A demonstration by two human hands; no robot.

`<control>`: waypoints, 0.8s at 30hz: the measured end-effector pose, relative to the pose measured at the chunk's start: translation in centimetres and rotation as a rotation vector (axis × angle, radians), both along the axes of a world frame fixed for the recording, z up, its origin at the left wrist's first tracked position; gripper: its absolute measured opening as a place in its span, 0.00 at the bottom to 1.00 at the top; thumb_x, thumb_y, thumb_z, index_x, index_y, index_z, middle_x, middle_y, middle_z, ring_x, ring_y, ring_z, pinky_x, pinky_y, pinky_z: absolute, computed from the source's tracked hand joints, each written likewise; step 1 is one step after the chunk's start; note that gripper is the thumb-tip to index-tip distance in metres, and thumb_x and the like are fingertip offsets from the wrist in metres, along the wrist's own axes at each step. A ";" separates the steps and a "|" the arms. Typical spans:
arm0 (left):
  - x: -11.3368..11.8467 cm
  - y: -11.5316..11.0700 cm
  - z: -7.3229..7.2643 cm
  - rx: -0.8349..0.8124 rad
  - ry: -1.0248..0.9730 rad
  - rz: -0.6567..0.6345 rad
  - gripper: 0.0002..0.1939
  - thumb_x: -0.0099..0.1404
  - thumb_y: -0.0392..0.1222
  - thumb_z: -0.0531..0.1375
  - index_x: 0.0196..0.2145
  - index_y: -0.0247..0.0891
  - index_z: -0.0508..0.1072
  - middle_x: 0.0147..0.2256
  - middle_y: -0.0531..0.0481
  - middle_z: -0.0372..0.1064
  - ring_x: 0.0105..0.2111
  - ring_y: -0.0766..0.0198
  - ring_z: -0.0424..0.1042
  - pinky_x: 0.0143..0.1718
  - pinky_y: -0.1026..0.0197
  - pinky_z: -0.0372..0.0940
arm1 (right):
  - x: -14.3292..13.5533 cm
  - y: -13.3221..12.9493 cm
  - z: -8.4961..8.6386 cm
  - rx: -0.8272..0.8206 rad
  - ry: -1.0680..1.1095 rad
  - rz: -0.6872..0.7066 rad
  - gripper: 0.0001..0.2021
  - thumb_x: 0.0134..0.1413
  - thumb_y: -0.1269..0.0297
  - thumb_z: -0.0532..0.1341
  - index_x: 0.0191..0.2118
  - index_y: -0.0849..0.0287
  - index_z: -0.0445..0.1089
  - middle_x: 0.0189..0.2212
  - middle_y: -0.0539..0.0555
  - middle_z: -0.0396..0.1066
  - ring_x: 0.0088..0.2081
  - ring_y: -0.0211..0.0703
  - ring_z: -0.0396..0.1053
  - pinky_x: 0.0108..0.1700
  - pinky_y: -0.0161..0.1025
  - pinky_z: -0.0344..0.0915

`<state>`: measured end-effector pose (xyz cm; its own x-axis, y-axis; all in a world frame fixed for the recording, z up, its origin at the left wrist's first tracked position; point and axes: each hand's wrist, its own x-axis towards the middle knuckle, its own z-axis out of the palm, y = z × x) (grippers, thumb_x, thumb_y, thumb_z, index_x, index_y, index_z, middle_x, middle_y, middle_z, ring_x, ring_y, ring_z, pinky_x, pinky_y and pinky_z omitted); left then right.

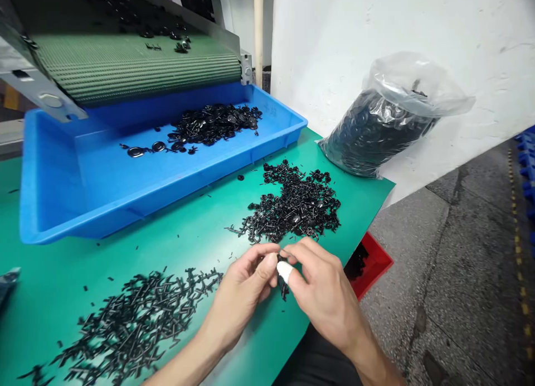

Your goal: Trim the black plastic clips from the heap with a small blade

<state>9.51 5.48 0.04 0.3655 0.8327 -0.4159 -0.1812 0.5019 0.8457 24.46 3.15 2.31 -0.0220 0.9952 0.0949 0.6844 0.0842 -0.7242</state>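
Note:
My left hand and my right hand meet over the front of the green table, thumbs and fingertips pinched together. Between them is a small black plastic piece, mostly hidden by the fingers; its lower end hangs below the right thumb. A white cover wraps that thumb's tip. Just beyond my hands lies a heap of small black plastic parts, some round, some with thin stems. To the left of my left hand spreads a pile of branched black plastic runners.
A blue tray holding black round parts stands under the end of a green conveyor belt. A clear plastic bag full of dark pieces leans against the white wall. Below the table's right edge is a red bin. Black scraps dot the green tabletop.

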 end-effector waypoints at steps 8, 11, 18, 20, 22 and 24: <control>-0.2 0.0 -0.5 -0.002 -0.083 0.120 0.14 0.62 0.47 0.66 0.42 0.37 0.77 0.22 0.56 0.65 0.20 0.73 0.55 0.22 0.67 0.47 | 0.4 -1.8 0.3 0.033 -0.121 0.138 0.26 0.57 0.80 0.46 0.58 0.57 0.62 0.42 0.56 0.71 0.42 0.46 0.71 0.41 0.42 0.68; -0.1 -0.1 -0.6 -0.010 -0.100 0.165 0.14 0.60 0.47 0.68 0.41 0.37 0.78 0.22 0.56 0.66 0.19 0.74 0.56 0.23 0.67 0.49 | 0.4 -2.4 -0.4 0.102 -0.254 0.085 0.23 0.60 0.79 0.45 0.58 0.62 0.61 0.40 0.59 0.74 0.38 0.50 0.74 0.37 0.44 0.68; -0.1 -0.2 -0.8 0.011 -0.075 0.176 0.14 0.58 0.48 0.68 0.39 0.38 0.79 0.22 0.56 0.67 0.20 0.73 0.57 0.23 0.67 0.49 | -0.7 -2.6 -0.7 0.060 -0.359 0.093 0.16 0.60 0.79 0.50 0.48 0.56 0.65 0.35 0.54 0.73 0.35 0.50 0.72 0.34 0.43 0.63; -0.1 -0.2 -0.8 0.027 -0.062 0.169 0.13 0.60 0.48 0.68 0.39 0.38 0.79 0.22 0.56 0.67 0.20 0.73 0.56 0.24 0.67 0.50 | -0.8 -2.6 -0.5 0.049 -0.346 0.085 0.15 0.60 0.79 0.50 0.48 0.56 0.64 0.35 0.53 0.72 0.35 0.49 0.71 0.34 0.42 0.61; -0.2 -0.2 -0.8 0.044 -0.042 0.159 0.12 0.61 0.48 0.67 0.39 0.39 0.79 0.22 0.57 0.66 0.20 0.73 0.56 0.24 0.67 0.51 | -0.6 -2.5 -0.4 0.044 -0.340 0.074 0.15 0.60 0.80 0.51 0.48 0.56 0.64 0.35 0.53 0.72 0.35 0.48 0.71 0.34 0.42 0.60; -0.2 -0.3 -0.8 0.060 -0.014 0.144 0.12 0.62 0.48 0.66 0.40 0.39 0.78 0.22 0.57 0.66 0.20 0.73 0.56 0.24 0.66 0.51 | -0.5 -2.4 -0.4 0.043 -0.353 0.070 0.15 0.60 0.80 0.51 0.48 0.56 0.64 0.34 0.52 0.72 0.35 0.47 0.71 0.34 0.41 0.59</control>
<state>9.28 5.20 -0.77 0.2459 0.9002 -0.3594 -0.2591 0.4184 0.8705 23.98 0.73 1.90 -0.1289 0.9855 0.1108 0.8833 0.1648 -0.4389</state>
